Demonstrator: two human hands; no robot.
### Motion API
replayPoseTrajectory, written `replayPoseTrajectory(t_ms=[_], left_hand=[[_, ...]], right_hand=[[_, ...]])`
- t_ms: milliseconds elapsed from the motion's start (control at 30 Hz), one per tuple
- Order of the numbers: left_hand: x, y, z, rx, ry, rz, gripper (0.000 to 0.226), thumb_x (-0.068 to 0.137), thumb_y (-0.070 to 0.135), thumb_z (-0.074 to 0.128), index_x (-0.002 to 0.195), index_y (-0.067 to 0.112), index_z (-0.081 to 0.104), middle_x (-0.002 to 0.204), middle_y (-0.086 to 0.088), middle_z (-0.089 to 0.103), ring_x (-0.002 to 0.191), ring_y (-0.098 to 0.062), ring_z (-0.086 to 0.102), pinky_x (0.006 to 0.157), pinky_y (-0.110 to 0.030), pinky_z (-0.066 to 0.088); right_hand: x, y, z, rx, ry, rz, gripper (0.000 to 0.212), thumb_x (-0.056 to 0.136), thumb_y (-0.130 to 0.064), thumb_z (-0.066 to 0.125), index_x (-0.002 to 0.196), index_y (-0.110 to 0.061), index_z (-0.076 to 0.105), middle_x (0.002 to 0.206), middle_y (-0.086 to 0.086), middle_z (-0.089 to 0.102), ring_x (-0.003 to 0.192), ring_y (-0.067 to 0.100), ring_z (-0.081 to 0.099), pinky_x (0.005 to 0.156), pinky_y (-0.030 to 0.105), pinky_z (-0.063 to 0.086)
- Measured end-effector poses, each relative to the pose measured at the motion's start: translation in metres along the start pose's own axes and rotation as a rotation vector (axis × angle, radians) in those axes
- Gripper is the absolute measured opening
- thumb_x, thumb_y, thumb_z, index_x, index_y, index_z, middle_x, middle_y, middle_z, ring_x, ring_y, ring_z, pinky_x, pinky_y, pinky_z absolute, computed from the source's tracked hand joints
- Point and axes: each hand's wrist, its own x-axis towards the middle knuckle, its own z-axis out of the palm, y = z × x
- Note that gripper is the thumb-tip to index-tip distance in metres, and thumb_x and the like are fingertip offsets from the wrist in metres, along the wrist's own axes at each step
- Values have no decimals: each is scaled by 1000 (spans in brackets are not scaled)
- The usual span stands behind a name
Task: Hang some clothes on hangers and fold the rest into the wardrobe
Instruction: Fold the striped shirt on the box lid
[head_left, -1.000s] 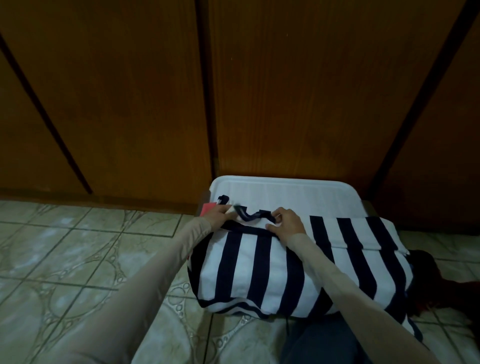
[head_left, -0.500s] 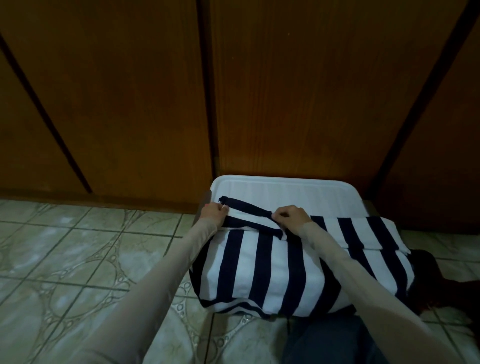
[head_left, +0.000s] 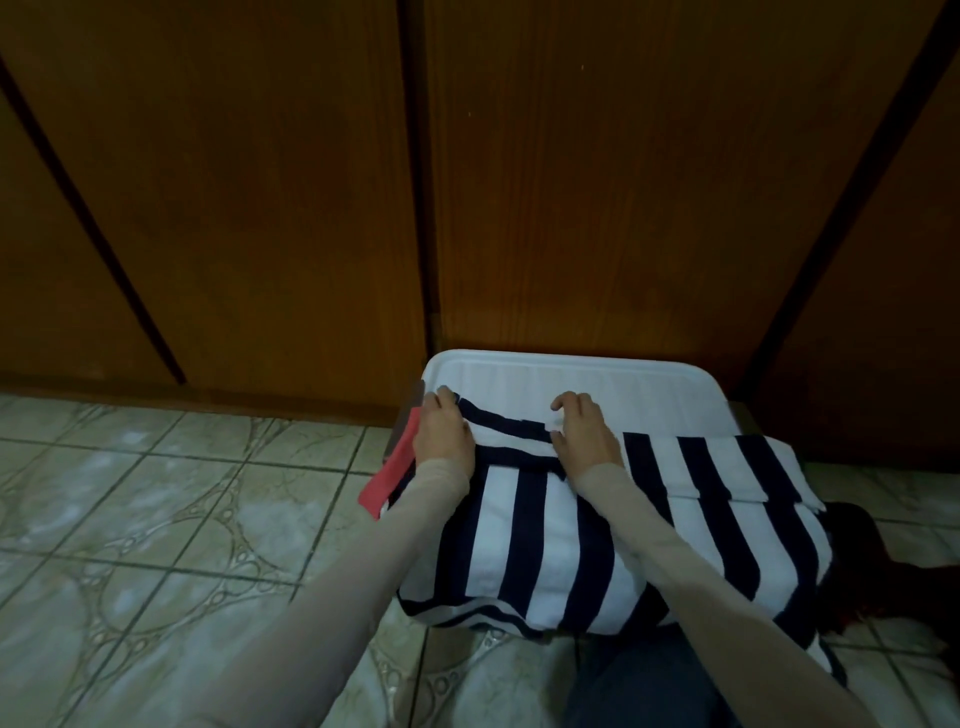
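A navy-and-white striped garment (head_left: 545, 540) lies folded over a white plastic lid (head_left: 582, 376) on the floor, in front of the closed wooden wardrobe doors (head_left: 311, 182). My left hand (head_left: 444, 434) rests on the garment's far left corner, fingers curled over the dark trim. My right hand (head_left: 584, 428) presses down near the middle of the far edge, fingertips on a small white bit of cloth. Both forearms wear beige sleeves.
A red cloth (head_left: 392, 475) sticks out from under the garment at the left. Dark clothing (head_left: 883, 571) lies on the floor at the right. Pale patterned tiles (head_left: 156, 519) cover the floor to the left.
The folded strip along the far edge has been laid flatter. My right hand went from pinching the trim to pressing on it. The red cloth shows more at the left.
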Motion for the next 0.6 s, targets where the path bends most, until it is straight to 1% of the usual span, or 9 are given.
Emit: replayPoseTrajectory(t_ms=[67, 133, 167, 233, 300, 367, 467, 533, 600], left_hand=[[-7, 4, 3, 149, 60, 147, 42, 92, 9, 48, 132, 10, 35, 134, -13, 38, 124, -27, 39, 99, -39, 41], [-12, 6, 7, 271, -40, 303, 46, 97, 19, 38, 142, 14, 26, 148, -10, 25, 138, -26, 23, 110, -45, 25], [-14, 6, 11, 338, -131, 389, 48, 100, 24, 32, 146, 15, 21, 154, -8, 17, 143, -23, 14, 114, -48, 14], [-18, 5, 19, 431, -332, 496, 51, 103, 32, 18, 151, 18, 8, 159, -3, 3, 146, -18, -1, 114, -53, -4], [-19, 3, 22, 435, -448, 480, 54, 102, 41, 11, 151, 23, -1, 159, 0, -6, 146, -14, -9, 112, -53, -13], [-18, 1, 23, 407, -481, 457, 62, 97, 55, 12, 150, 28, -3, 158, 3, -10, 145, -13, -13, 112, -54, -16], [-13, -2, 24, 383, -515, 473, 78, 85, 74, 19, 149, 36, -6, 158, 6, -12, 145, -14, -15, 112, -55, -16], [-8, -2, 25, 402, -504, 498, 80, 82, 78, 19, 148, 40, -7, 158, 6, -12, 145, -15, -14, 112, -56, -14], [1, -2, 27, 426, -495, 513, 78, 82, 77, 17, 147, 41, -8, 158, 5, -12, 145, -15, -13, 112, -57, -13]], right_hand=[[-3, 2, 3, 41, -62, -108, 36, 99, -22, 41, 134, -13, 39, 140, 7, 40, 126, 19, 39, 95, 30, 36], [-8, 5, 7, 40, -267, -189, 47, 102, -32, 30, 147, -16, 24, 156, 0, 17, 142, 14, 18, 115, 33, 16], [-10, 8, 10, 10, -344, -195, 50, 103, -36, 24, 150, -19, 15, 158, -3, 7, 145, 11, 7, 118, 35, 5], [-10, 15, 12, -43, -395, -166, 53, 102, -41, 17, 151, -23, 5, 158, -6, -5, 145, 7, -4, 116, 37, -8], [-11, 24, 10, -84, -401, -131, 54, 102, -42, 15, 150, -25, -2, 158, -6, -10, 144, 7, -9, 115, 40, -11], [-14, 39, 3, -103, -392, -113, 55, 101, -45, 16, 150, -27, -4, 158, -5, -10, 144, 7, -9, 116, 40, -12], [-25, 70, -12, -22, -383, -113, 58, 98, -50, 25, 149, -31, 3, 158, -8, -4, 144, 4, -5, 115, 31, -10], [-35, 92, -24, -55, -407, -115, 62, 96, -52, 31, 149, -34, 3, 157, -10, -5, 144, 4, -5, 115, 31, -11], [-43, 114, -33, -168, -402, -103, 65, 95, -55, 32, 148, -35, 0, 157, -10, -9, 144, 4, -7, 115, 34, -11]])
